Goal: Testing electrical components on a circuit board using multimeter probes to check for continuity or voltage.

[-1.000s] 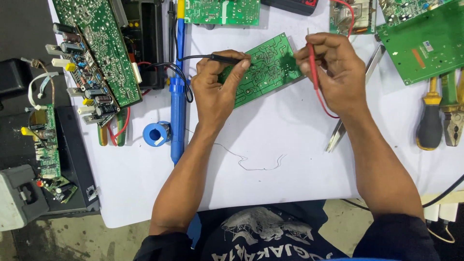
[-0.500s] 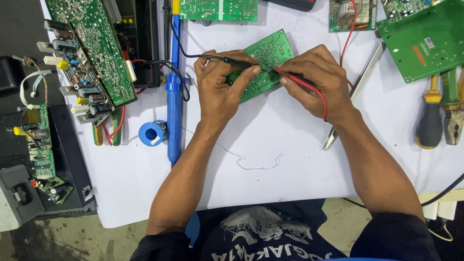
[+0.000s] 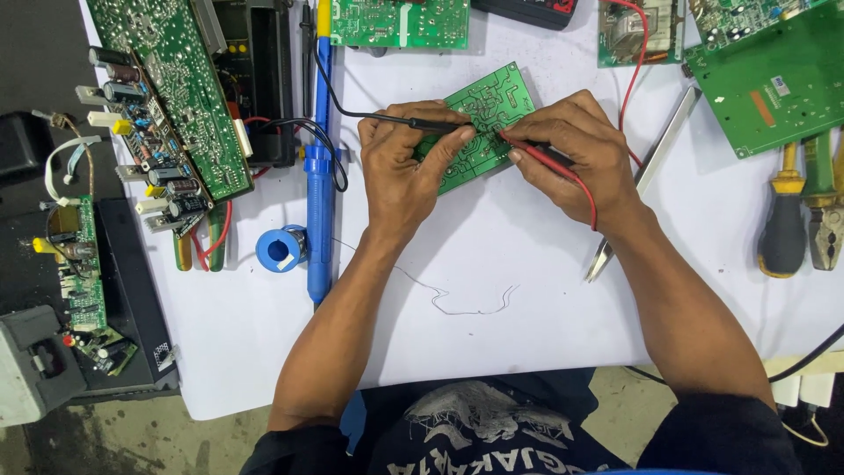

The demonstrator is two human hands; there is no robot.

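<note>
A small green circuit board point(image 3: 489, 107) lies tilted on the white table sheet point(image 3: 527, 308). My left hand point(image 3: 406, 167) rests on the board's lower left part and grips a black test probe point(image 3: 435, 126) whose tip touches the board. My right hand point(image 3: 576, 157) pinches a red test probe point(image 3: 538, 154), its tip on the board close to the black one. The black lead runs up to the left and the red lead point(image 3: 635, 62) loops up to the right, both towards a dark meter point(image 3: 527, 9) at the top edge.
A blue soldering iron point(image 3: 318, 176) and a blue solder spool point(image 3: 281, 249) lie to the left, beside a large populated board point(image 3: 167, 97). Tweezers point(image 3: 646, 171), another green board point(image 3: 774, 75), a screwdriver point(image 3: 782, 220) and pliers point(image 3: 825, 211) sit to the right. A thin loose wire point(image 3: 457, 303) lies near me.
Both hands moved onto the board. The right hand brought the red probe down and left until its tip met the board beside the black probe.
</note>
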